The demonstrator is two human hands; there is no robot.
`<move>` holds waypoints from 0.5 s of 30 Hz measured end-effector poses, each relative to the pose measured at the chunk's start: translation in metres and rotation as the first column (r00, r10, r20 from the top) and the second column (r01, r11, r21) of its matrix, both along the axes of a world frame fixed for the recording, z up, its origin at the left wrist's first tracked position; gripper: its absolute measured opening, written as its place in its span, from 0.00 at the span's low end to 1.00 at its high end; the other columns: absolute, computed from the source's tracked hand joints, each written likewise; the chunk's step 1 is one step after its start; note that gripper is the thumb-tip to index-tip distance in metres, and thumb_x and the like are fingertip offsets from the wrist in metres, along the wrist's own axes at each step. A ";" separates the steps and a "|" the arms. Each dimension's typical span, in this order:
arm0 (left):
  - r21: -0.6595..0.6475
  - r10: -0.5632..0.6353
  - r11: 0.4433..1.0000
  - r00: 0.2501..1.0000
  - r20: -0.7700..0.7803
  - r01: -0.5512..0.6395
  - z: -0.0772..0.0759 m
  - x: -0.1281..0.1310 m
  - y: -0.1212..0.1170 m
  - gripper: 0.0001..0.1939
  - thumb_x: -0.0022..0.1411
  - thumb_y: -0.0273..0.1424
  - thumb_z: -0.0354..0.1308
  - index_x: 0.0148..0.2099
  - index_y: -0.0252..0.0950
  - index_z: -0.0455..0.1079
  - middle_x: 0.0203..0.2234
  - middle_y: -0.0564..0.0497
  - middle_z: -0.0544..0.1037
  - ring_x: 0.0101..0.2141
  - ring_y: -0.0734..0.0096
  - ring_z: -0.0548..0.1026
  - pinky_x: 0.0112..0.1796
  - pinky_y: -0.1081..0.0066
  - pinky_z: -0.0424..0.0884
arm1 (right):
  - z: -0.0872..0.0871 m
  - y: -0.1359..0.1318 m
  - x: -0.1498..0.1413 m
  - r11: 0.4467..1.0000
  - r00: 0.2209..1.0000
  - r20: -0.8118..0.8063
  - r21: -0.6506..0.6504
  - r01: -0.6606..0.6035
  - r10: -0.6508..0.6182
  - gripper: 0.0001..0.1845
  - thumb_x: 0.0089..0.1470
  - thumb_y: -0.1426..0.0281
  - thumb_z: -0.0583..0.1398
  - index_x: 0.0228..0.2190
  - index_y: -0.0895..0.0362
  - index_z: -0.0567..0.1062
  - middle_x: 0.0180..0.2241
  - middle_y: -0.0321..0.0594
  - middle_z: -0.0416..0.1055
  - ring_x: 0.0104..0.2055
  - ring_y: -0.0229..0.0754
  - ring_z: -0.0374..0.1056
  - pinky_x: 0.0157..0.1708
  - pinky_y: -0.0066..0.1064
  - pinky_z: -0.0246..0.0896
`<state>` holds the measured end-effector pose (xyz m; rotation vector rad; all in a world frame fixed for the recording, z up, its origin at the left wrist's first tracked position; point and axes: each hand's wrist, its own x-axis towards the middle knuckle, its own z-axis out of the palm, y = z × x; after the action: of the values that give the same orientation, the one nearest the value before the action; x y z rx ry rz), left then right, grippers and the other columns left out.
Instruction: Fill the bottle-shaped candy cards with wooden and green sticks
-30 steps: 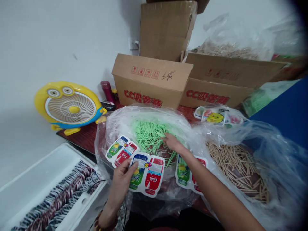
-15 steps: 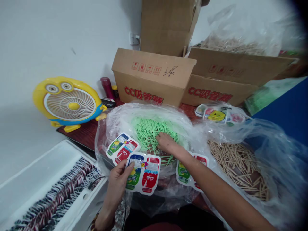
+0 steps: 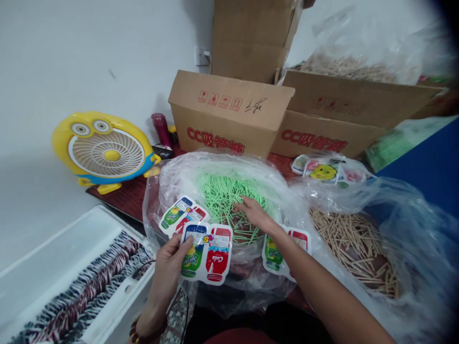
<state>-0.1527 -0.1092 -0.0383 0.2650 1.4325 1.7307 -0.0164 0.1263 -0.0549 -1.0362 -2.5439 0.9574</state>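
Note:
My left hand (image 3: 168, 263) pinches the left edge of a flat jar-shaped packet (image 3: 218, 253) printed with Sprite and Cola, held up over the table's front. Behind it, a similar packet (image 3: 175, 215) lies on the clear plastic bag (image 3: 179, 174), partly covered. In the bag's opening is a heap of thin green sticks (image 3: 224, 191). My right hand (image 3: 253, 212) reaches into this heap with its fingers closed together on some green sticks; how many is hidden. Under my right forearm lies another Sprite and Cola packet (image 3: 273, 253), partly hidden.
At right, a second plastic bag (image 3: 401, 205) holds tan sticks (image 3: 347, 239). Cardboard boxes (image 3: 222, 114) stand behind. A yellow fan (image 3: 111, 155) is at the table's left end. Below it, a white foam box (image 3: 68, 243) holds rows of packets. More printed packets (image 3: 324, 171) lie back right.
My left hand has shifted slightly left with its packet, now overlapping the packet behind more. My right hand dipped deeper into the green sticks, then drew back a little. The view tilted slightly.

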 end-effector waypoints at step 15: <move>-0.001 -0.189 0.982 0.982 -0.006 0.189 -0.003 0.016 0.004 0.15 0.53 0.38 0.65 0.43 0.37 0.74 0.29 0.50 0.82 0.26 0.64 0.79 0.29 0.69 0.75 | -0.042 -0.048 0.006 0.919 0.864 -0.418 -0.378 0.115 -0.281 0.12 0.54 0.58 0.54 0.34 0.54 0.66 0.34 0.38 0.75 0.38 0.43 0.69 0.40 0.32 0.63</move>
<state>-0.1368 -0.1055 -0.0414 0.3938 1.3660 1.5760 -0.0107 0.0779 -0.0972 -0.9824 -1.8769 1.4216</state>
